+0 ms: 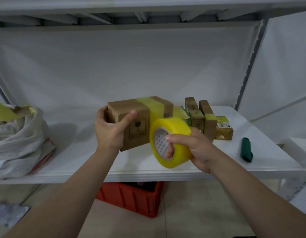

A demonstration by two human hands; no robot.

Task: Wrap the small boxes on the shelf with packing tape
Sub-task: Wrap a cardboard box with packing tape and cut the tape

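Storeroom: white metal shelving (166, 172), parcels (208, 121)

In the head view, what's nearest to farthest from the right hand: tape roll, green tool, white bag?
1. tape roll, gripped by the right hand.
2. green tool, lying to its right.
3. white bag, far left.

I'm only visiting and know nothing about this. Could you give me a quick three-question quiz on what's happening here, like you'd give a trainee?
1. True or false: the right hand holds the tape roll.
2. What stands below the shelf? A) red crate B) blue bucket C) ladder
3. Fill in: the left hand grips a brown ____.
Key: 1 true; 2 A; 3 box.
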